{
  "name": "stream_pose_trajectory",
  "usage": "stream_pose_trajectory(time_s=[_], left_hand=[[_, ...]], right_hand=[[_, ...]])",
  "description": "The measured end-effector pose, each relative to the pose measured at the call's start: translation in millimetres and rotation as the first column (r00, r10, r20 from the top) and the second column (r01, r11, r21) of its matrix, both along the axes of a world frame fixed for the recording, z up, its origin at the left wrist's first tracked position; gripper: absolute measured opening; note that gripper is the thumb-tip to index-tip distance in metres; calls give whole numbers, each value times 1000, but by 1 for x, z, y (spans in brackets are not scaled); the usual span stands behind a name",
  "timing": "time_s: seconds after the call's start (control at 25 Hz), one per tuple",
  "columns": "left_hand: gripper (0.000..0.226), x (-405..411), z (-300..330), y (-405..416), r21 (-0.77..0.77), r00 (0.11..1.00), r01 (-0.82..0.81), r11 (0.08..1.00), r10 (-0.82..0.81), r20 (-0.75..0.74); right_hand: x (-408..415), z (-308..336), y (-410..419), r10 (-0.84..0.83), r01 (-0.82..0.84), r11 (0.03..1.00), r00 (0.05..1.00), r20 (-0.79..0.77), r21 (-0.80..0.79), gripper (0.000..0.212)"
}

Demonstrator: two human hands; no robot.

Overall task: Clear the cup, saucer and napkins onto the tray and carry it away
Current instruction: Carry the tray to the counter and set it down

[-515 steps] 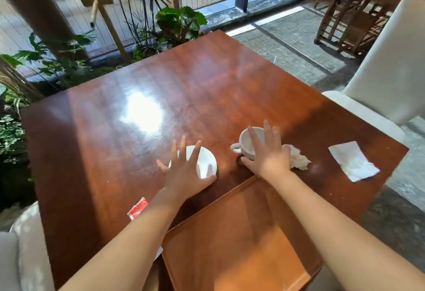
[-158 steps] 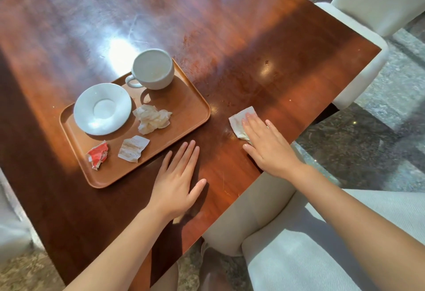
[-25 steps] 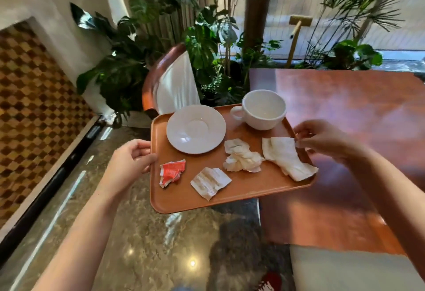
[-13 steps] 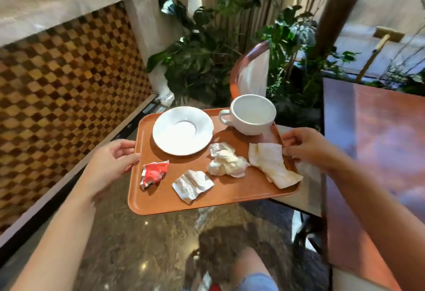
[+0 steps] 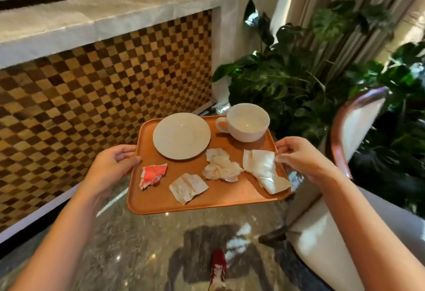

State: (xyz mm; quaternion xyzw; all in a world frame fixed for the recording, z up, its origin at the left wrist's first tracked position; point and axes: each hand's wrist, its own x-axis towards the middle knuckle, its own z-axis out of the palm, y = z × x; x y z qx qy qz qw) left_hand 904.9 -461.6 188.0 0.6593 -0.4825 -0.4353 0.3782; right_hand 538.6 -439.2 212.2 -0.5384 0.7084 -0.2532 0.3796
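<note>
I hold an orange tray [image 5: 230,195] level in the air over the floor. My left hand [image 5: 112,166] grips its left edge and my right hand [image 5: 301,157] grips its right edge. On the tray stand a white saucer [image 5: 181,135] at the back left and an empty white cup [image 5: 247,121] at the back right. In front of them lie a crumpled napkin [image 5: 220,167], a folded napkin [image 5: 264,170] by my right thumb, a flat wrapper [image 5: 188,187] and a red sachet [image 5: 151,174].
A counter with a chequered wooden front [image 5: 96,88] and marble top runs along the left. Large leafy plants [image 5: 299,79] stand ahead on the right. A white chair with a wooden frame [image 5: 349,134] is close on the right. The polished stone floor [image 5: 147,251] lies below.
My view has swung further left, away from the table, which is out of sight now. The counter is nearer and fills the left. Both hands keep the same grip on the tray.
</note>
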Motion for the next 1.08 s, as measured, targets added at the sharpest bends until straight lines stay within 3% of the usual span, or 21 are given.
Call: stream_pose_trajectory(time_s=[0.44, 0.8, 1.08], left_hand=[[20, 21, 10, -214, -28, 986, -162, 986, 161, -39], [21, 56, 44, -410, -115, 999, -48, 992, 45, -29], [14, 56, 65, -536, -127, 995, -95, 987, 93, -19]], right_hand=[[23, 18, -283, 118, -119, 992, 993, 14, 43, 22], [49, 50, -483, 109, -109, 992, 994, -3, 56, 22], [48, 74, -616, 92, -92, 994, 996, 2, 58, 19]])
